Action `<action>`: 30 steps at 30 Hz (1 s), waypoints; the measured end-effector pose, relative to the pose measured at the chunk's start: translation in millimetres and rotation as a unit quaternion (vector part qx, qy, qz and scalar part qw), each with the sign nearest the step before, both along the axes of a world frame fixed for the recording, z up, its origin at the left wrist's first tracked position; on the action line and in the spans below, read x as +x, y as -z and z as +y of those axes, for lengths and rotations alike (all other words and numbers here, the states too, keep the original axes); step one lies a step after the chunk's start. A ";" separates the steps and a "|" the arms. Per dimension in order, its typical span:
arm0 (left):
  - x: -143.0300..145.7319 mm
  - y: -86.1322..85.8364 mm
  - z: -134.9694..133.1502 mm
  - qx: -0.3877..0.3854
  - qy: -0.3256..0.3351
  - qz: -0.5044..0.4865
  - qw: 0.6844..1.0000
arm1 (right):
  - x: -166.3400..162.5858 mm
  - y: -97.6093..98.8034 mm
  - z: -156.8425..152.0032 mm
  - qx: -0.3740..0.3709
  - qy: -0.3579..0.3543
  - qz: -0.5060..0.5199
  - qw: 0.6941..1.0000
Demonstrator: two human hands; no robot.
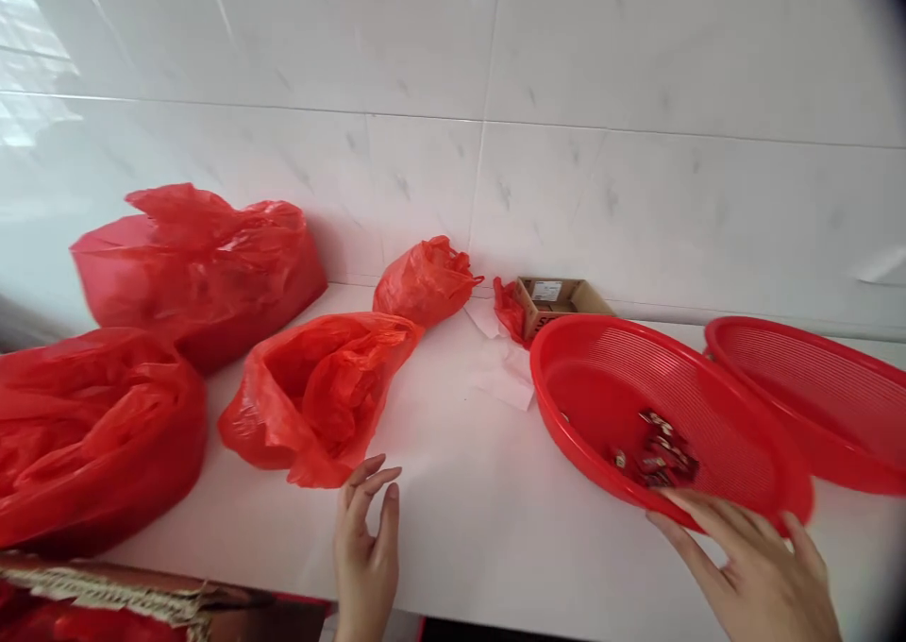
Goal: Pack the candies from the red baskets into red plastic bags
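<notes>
My left hand is raised at the table's front edge, fingers loosely bent and apart, with nothing in it. Just beyond its fingertips is a crumpled red plastic bag with its mouth open. My right hand is at the near rim of a round red plastic basket, fingers spread over the rim; whether they press on it I cannot tell. Inside that basket lies a small heap of little wrapped pieces, dark red and brown, resembling candies.
Another red basket stands at the right. A small cardboard box sits by the tiled wall. More red bags stand at left, front left and back. A torn-edged carton is below, left.
</notes>
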State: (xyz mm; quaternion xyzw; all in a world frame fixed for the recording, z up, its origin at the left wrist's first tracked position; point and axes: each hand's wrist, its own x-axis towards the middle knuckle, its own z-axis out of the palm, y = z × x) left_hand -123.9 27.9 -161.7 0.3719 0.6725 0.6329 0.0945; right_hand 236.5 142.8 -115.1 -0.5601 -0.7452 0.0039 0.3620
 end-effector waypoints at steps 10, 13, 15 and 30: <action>18.1 5.0 -17.0 -0.013 0.008 -0.015 1.000 | -1.2 -23.5 31.7 -0.003 0.087 -0.083 0.993; 19.2 8.1 -20.1 -0.024 0.013 -0.009 1.000 | -13.9 -58.7 37.3 0.005 0.041 0.073 0.996; 18.5 9.1 -21.6 -0.035 0.023 0.010 0.999 | -26.2 -93.0 46.0 0.066 0.041 0.231 0.970; 3.8 -18.1 51.5 -0.107 0.031 0.122 0.986 | -346.7 -76.3 45.2 0.047 -0.492 -0.060 0.867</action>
